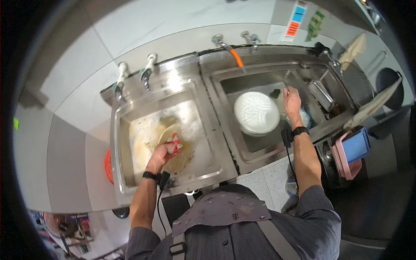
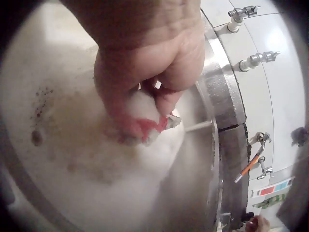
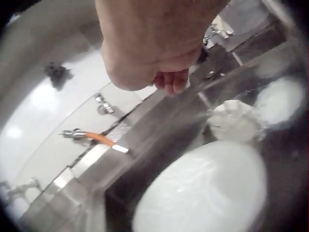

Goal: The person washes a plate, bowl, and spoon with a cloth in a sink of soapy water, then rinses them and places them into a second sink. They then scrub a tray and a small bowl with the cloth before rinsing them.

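- Grey apron cloth (image 1: 225, 208) lies nearest my head view, below both reaching arms.
- From here I see the left hand (image 1: 161, 154) gripping a red-and-white wad (image 1: 174, 145) over the sudsy left sink (image 1: 118, 151); thumb and fingers close round it.
- Beside that wad, a yellowish round dish (image 1: 170, 130) shows partly through foam. I judge the step in hand to be scrubbing, though I can't confirm contact.
- As I read it, the next move calls for a firm hold on the wad and light, even strokes along the rim, since suds could make it slip.
- Farther right, the right hand (image 1: 292, 102) is above the middle sink (image 1: 260, 159), its fingers curled; I cannot tell whether they hold anything.
- Just beside it stands a white stack of dishes (image 1: 256, 113).
- Beyond, an orange hose (image 1: 236, 57) hangs from a wall tap (image 1: 218, 39).
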`<state>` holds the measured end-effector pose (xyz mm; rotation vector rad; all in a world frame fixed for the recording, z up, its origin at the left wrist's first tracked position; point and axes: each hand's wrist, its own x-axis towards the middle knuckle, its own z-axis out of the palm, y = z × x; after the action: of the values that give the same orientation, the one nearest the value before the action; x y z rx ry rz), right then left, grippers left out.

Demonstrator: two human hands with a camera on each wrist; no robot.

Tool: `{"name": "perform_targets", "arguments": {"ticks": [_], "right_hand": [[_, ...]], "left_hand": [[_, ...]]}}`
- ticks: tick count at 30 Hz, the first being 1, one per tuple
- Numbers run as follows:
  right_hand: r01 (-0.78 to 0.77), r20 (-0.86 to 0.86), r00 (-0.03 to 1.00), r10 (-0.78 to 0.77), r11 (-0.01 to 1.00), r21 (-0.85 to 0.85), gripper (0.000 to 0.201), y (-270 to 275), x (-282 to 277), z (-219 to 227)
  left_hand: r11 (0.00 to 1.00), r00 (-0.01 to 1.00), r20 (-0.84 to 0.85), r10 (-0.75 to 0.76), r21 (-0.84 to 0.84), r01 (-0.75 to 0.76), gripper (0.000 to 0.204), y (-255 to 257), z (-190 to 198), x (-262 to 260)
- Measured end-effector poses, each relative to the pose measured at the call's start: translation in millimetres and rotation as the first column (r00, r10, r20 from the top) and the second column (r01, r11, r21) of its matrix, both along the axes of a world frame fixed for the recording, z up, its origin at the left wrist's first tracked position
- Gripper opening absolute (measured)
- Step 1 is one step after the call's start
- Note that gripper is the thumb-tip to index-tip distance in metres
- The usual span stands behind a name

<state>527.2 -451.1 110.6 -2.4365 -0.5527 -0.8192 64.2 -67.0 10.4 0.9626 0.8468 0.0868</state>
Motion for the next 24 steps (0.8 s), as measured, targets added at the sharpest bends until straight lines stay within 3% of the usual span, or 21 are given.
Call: {"name": "perform_targets", "arguments": {"ticks": [2, 4, 7, 9, 11, 13, 15, 16, 17, 19, 20, 21, 22, 23, 24], "right_hand": [[-0.339, -0.166, 0.923, 0.348, 0.937, 0.080, 0.036, 50.5, -26.0, 22.3], [-0.579, -0.443, 0.687, 0.577, 0.802, 0.147, 0.036, 107.4, -59.0, 32.0], [-0.734, -0.791, 0.137, 0.596, 0.597, 0.323, 0.042, 187.9, -155.5, 50.3], [-0.850, -0.801, -0.031, 0.598, 0.406, 0.335, 0.053, 228.0, -215.0, 26.6], [-0.997, -0.649, -0.053, 0.759, 0.000, 0.082, 0.067, 262.9, -264.3, -19.4], [-0.985, -0.613, 0.164, 0.773, 0.091, -0.149, 0.071, 282.5, -313.5, -59.1], [-0.985, -0.716, 0.150, 0.681, 0.042, -0.167, 0.066, 309.2, -323.3, -74.8], [-0.983, -0.802, 0.150, 0.578, 0.001, -0.183, 0.062, 321.7, -323.4, -79.9], [-0.982, -0.804, 0.151, 0.575, -0.003, -0.187, 0.062, 331.7, -322.4, -85.0], [-0.978, -0.823, 0.169, 0.543, -0.010, -0.208, 0.049, 348.1, -322.0, -98.7], [-0.978, -0.827, 0.167, 0.537, -0.013, -0.206, 0.049, 352.0, -319.2, -106.0], [-0.971, -0.798, 0.220, 0.561, 0.051, -0.232, 0.048, 353.4, -311.3, -115.2], [-0.960, -0.764, 0.275, 0.583, 0.119, -0.255, 0.048, 354.2, -303.3, -121.4], [-0.960, -0.767, 0.275, 0.579, 0.120, -0.253, 0.048, 353.9, -295.4, -129.3], [-0.922, -0.772, 0.370, 0.516, 0.304, -0.239, 0.051, 350.9, -288.2, -137.0]], "left_hand": [[0.998, 0.992, 0.119, -0.045, -0.043, 0.050, 0.030, 0.5, -3.0, -1.0], [0.995, 0.994, 0.055, -0.095, 0.035, 0.094, 0.029, 1.3, 4.3, -3.3], [0.984, 0.995, 0.019, -0.098, 0.148, 0.094, 0.031, -5.0, 20.6, -4.8], [0.982, 0.995, 0.001, -0.097, 0.164, 0.095, 0.032, -9.2, 36.1, -5.3], [0.982, 0.992, -0.060, -0.110, 0.149, 0.118, 0.037, -12.2, 40.7, -4.4], [0.981, 0.998, -0.060, -0.023, 0.191, 0.034, 0.039, -0.1, 0.9, -4.3], [0.982, 1.000, 0.003, -0.031, 0.187, 0.030, 0.040, 12.0, -22.8, -8.6], [0.978, 0.998, -0.012, -0.060, 0.198, 0.061, 0.043, 13.3, -6.6, -15.5], [0.979, 0.998, -0.008, -0.056, 0.194, 0.057, 0.043, 15.6, 10.5, -20.4], [0.915, 0.950, -0.302, -0.074, 0.359, 0.185, 0.042, 27.6, 18.9, -32.6], [0.918, 0.950, -0.303, -0.074, 0.351, 0.184, 0.042, 34.2, 17.2, -37.5], [0.758, 0.887, -0.459, -0.051, 0.560, 0.334, 0.041, 43.6, 7.3, -41.2], [0.529, 0.807, -0.590, 0.021, 0.692, 0.491, 0.041, 53.6, -4.6, -44.7], [0.531, 0.806, -0.592, 0.016, 0.688, 0.494, 0.041, 63.0, -17.5, -48.7], [0.441, 0.778, -0.627, 0.032, 0.708, 0.552, 0.039, 72.0, -35.4, -53.0]]}}
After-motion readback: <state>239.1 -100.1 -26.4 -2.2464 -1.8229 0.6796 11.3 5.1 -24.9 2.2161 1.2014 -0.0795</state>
